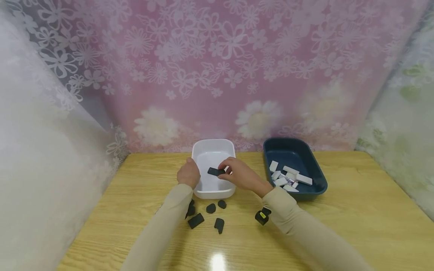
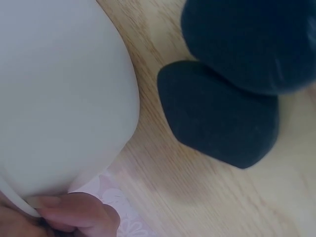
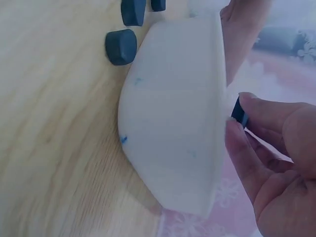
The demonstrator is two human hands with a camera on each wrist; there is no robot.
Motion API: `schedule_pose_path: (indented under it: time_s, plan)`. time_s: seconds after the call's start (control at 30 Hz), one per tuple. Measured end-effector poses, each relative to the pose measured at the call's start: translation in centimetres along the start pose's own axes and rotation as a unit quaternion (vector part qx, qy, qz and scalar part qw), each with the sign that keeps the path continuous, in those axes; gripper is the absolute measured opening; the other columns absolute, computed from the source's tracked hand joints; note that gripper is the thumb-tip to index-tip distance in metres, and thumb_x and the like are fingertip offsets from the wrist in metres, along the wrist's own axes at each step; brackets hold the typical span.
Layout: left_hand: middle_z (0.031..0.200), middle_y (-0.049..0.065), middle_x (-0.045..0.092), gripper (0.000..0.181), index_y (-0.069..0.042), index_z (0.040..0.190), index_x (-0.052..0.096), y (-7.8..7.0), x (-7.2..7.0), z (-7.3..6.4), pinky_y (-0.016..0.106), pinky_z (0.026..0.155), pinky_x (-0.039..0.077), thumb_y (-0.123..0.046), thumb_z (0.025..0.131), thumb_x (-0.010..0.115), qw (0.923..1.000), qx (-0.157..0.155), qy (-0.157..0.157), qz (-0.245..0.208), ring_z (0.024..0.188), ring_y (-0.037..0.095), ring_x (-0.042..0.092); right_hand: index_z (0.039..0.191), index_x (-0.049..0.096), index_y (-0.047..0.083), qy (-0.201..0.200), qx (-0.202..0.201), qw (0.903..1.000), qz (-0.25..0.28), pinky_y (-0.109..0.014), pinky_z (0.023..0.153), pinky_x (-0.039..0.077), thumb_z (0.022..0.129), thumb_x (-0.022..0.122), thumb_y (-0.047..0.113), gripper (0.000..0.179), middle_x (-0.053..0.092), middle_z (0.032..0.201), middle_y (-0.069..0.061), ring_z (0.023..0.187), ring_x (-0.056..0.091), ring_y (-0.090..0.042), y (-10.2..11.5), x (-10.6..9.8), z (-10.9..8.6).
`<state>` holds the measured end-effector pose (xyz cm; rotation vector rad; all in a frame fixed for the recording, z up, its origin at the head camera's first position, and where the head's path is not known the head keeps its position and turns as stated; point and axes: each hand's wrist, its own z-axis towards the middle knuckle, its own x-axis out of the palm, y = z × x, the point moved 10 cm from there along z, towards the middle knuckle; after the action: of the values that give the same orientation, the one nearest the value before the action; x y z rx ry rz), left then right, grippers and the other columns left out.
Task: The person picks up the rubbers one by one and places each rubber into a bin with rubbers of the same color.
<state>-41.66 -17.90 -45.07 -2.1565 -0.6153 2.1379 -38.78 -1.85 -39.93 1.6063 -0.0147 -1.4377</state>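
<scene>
Black block, small and flat, sits just below the centre of the head view, held over the inside of a white tub. The right hand pinches one end of it between thumb and fingers; the right wrist view shows it just above the rim. The left hand, at the tub's left side, grips the rim with curled fingers. Both arms, in beige sleeves, reach in from the bottom edge. On the wooden desk, lower centre of the frame, lie more black pieces, some rounded, one rectangular, one notched; a few are partly hidden by the left sleeve. Right of centre stands a dark blue tub holding a heap of white pieces. A pink flowered curtain fills the upper frame.
</scene>
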Motion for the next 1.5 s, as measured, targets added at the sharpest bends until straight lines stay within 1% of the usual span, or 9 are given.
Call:
schedule_pose_path:
  time_s: [0.1,0.2,0.5,0.7,0.87,0.97,1.13,1.3,1.5]
  plan:
    - [0.076,0.016,0.063,0.038,0.007,0.119,0.044,-0.3,0.2,-0.2,0.041,0.06,0.054,-0.011,0.09,0.061,1.0,0.001,0.003,0.001,0.069,0.03,0.065,0.109,0.066,0.003,0.008,0.023,0.9994,-0.024,-0.029,0.074,0.05,0.086,0.073,0.016,0.027,0.061,0.101,-0.005,0.084,0.059,-0.016,-0.9,0.9,1.3]
    - [0.077,0.016,0.064,0.035,0.006,0.117,0.045,-0.5,0.5,-0.4,0.041,0.06,0.053,-0.011,0.091,0.061,1.0,0.001,0.007,-0.003,0.069,0.029,0.065,0.104,0.067,0.002,0.016,0.022,0.998,-0.057,-0.03,0.074,0.049,0.085,0.074,0.014,0.023,0.062,0.096,-0.006,0.083,0.059,-0.016,-1.2,1.7,2.1]
    - [0.078,0.016,0.064,0.03,0.005,0.114,0.045,-1.3,0.2,-0.5,0.04,0.06,0.054,-0.011,0.093,0.059,1.0,0.003,0.003,0.001,0.069,0.028,0.066,0.094,0.067,0.002,0.03,0.032,0.9918,-0.12,-0.035,0.08,0.047,0.082,0.076,0.011,0.018,0.061,0.088,-0.005,0.084,0.055,-0.018,-1.7,2.5,2.8]
    - [0.081,0.016,0.065,0.031,0.004,0.114,0.045,-1.2,0.6,-0.4,0.041,0.062,0.054,-0.012,0.092,0.06,0.9999,-0.005,0.011,-0.002,0.072,0.029,0.066,0.094,0.067,0.003,0.046,0.041,0.9908,-0.12,-0.035,0.079,0.047,0.083,0.075,0.011,0.016,0.06,0.088,-0.004,0.083,0.054,-0.018,-1.4,3.0,2.7]
    - [0.081,0.016,0.065,0.03,0.004,0.115,0.046,-1.0,1.3,-0.5,0.041,0.061,0.053,-0.011,0.092,0.06,0.9998,-0.008,0.013,-0.013,0.073,0.029,0.066,0.1,0.068,0.002,0.066,0.069,0.9896,-0.108,-0.035,0.084,0.048,0.084,0.075,0.016,0.022,0.064,0.096,-0.007,0.089,0.058,-0.018,-1.9,3.6,2.2]
    - [0.08,0.016,0.065,0.028,0.004,0.112,0.046,-1.0,1.2,-0.6,0.042,0.061,0.053,-0.01,0.091,0.059,0.9999,-0.003,0.007,-0.013,0.072,0.03,0.066,0.1,0.069,0.004,0.052,0.054,0.9921,-0.1,-0.035,0.082,0.049,0.086,0.073,0.018,0.021,0.065,0.097,-0.006,0.09,0.06,-0.018,-1.4,3.0,1.7]
    - [0.082,0.018,0.065,0.026,0.004,0.112,0.046,-0.5,0.3,-0.4,0.043,0.064,0.054,-0.01,0.093,0.057,1.0,-0.008,-0.004,-0.005,0.075,0.032,0.066,0.101,0.069,0.006,0.016,0.003,0.9961,-0.086,-0.032,0.075,0.05,0.09,0.068,0.017,0.016,0.064,0.097,-0.004,0.086,0.06,-0.017,0.4,1.1,0.6]
    - [0.084,0.019,0.066,0.027,0.005,0.114,0.045,0.3,0.1,0.3,0.045,0.065,0.054,-0.01,0.093,0.054,0.9999,-0.012,-0.009,0.0,0.077,0.033,0.066,0.105,0.068,0.005,0.016,-0.026,0.9976,-0.063,-0.029,0.074,0.05,0.094,0.063,0.018,0.018,0.062,0.101,-0.004,0.083,0.059,-0.014,1.2,0.1,-0.7]
    - [0.083,0.019,0.065,0.026,0.005,0.114,0.045,0.5,0.3,0.5,0.044,0.064,0.054,-0.009,0.093,0.052,0.9999,-0.01,-0.004,0.001,0.076,0.033,0.066,0.105,0.068,0.011,0.001,-0.073,0.9963,-0.047,-0.029,0.077,0.05,0.095,0.061,0.018,0.014,0.06,0.102,0.002,0.085,0.058,-0.01,2.7,-0.5,-3.5]
